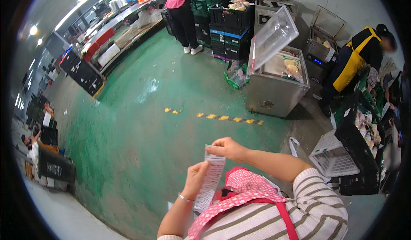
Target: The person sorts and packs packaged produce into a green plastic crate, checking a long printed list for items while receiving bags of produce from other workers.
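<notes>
In front of my chest I hold a long strip of printed paper labels [210, 179] by its edges. My right hand [229, 149] pinches the top end between thumb and fingers. Lower down, my left hand [195, 177], with a bracelet at its wrist, grips the strip's left edge. Past that hand the strip hangs down beside my pink patterned apron [247, 185], where its lower end is partly hidden. Rows of small print cover the paper.
A steel vacuum-packing machine [273, 94] stands ahead with its clear lid [276, 36] raised and bagged food inside. Black crates [229, 42] are stacked behind it. One person [183, 15] works at them; another in a yellow apron [353, 63] bends at the right. A tilted black crate [348, 143] holds packed food.
</notes>
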